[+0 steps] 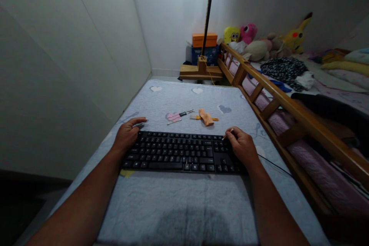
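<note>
Right here, the right hand (240,144) has thumb and fingertips pinched on a swab (224,137), one end slanting down from the fingers toward the keys. The keyboard (173,153) lies between the two hands, its right end under the right fingers, its left end beside the left hand (127,135). That hand's index finger stretches out, something greyish beneath it; I can't tell whether the fingers grip it. Beyond the fingers lie a tool (183,114), a second swab (174,122) and a brush (197,117) with a cloth (206,118) over it.
</note>
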A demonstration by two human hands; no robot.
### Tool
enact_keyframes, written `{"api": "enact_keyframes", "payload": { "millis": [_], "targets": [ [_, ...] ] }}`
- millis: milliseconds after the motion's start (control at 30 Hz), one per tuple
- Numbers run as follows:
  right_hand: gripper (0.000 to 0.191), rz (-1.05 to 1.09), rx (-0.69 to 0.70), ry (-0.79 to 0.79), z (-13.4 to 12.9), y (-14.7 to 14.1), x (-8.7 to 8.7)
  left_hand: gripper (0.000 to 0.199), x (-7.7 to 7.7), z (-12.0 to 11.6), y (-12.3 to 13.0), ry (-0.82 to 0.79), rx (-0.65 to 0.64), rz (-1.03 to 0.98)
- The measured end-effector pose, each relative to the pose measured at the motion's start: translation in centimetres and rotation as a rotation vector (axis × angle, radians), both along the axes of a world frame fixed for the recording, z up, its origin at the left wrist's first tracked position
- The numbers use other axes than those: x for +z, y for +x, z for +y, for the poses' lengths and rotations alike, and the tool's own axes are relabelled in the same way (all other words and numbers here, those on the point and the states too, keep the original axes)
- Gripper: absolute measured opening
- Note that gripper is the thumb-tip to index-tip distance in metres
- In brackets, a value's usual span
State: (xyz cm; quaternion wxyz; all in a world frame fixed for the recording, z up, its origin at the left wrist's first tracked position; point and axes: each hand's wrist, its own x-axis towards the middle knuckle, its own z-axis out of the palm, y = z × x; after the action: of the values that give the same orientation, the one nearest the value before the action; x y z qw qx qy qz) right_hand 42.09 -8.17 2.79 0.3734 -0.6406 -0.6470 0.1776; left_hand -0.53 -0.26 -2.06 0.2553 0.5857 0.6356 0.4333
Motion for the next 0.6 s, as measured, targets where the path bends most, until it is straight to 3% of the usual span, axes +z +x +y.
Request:
{"api": "enact_keyframes", "payload": {
  "millis": [300, 600],
  "targets": [
    [0.023, -0.002, -0.001, 0.012, 0.08, 0.06, -0.12, 0.040, 0.97, -0.33, 0.56, -0.028, 0.033, 0.050],
    [0.023, -0.004, -0.004, 0.031, 0.33, -0.07, 0.00, 0.045, 0.87, -0.33, 0.51, -0.061, 0.019, 0.035]
  ]
}}
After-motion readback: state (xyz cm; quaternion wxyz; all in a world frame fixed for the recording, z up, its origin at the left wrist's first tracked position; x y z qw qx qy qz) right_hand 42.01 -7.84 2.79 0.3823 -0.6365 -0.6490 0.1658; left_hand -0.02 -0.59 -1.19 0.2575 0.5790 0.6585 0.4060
